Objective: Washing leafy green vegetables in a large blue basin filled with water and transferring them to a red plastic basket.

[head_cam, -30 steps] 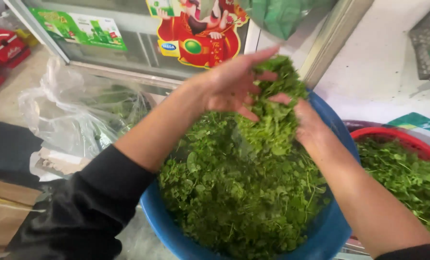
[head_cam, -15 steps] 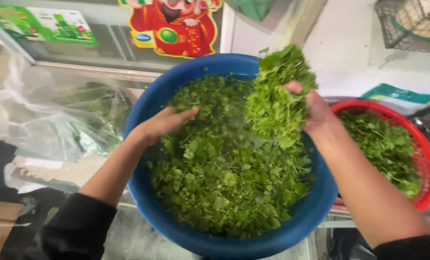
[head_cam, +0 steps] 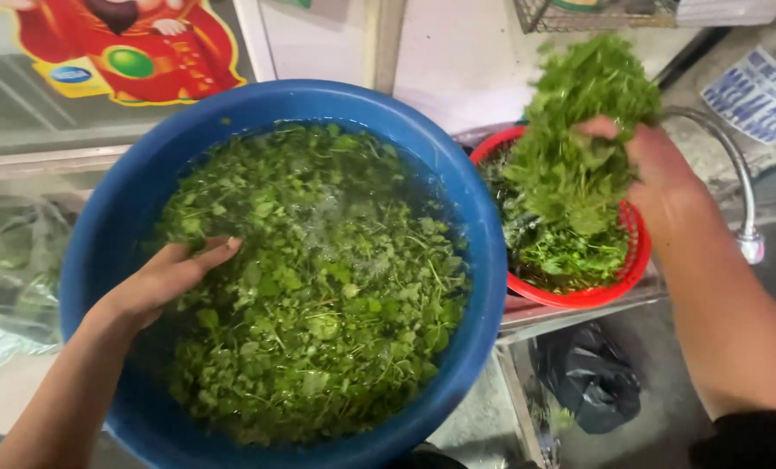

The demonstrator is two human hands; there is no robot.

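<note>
The right hand (head_cam: 666, 178) is gripping a dripping bunch of leafy greens (head_cam: 579, 130), fingers clamped around it, holding it just above the red basket (head_cam: 618, 291) beneath it. The left hand (head_cam: 166, 278) is lying flat, fingers together, on floating greens (head_cam: 318, 287) inside the blue basin (head_cam: 483, 252), well apart from the right.

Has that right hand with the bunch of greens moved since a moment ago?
Yes. The right hand carried its greens rightward, off the blue basin, over the red basket.
</note>
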